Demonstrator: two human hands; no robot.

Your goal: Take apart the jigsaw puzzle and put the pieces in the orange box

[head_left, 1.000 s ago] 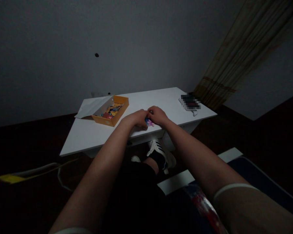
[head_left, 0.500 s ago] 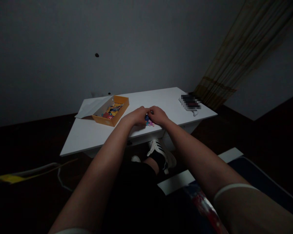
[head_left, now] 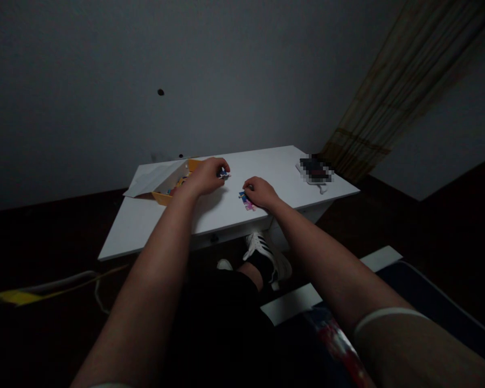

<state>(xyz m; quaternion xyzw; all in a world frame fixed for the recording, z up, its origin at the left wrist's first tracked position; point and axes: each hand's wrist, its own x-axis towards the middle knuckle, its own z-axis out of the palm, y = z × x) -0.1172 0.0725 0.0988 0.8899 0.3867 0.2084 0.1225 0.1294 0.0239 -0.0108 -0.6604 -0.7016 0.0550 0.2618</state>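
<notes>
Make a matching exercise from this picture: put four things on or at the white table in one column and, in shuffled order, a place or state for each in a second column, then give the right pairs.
Things
1. orange box
2. left hand
3. right hand
4. blurred dark object

Places or states
A. near the table's far right corner
B. rests on the pink and blue puzzle pieces near the table's front edge
C. lifted by the box, fingers pinching a small blue piece
D. open at the table's left, coloured pieces inside

Pairs: 1-D, 2-C, 3-B, 4-A
</notes>
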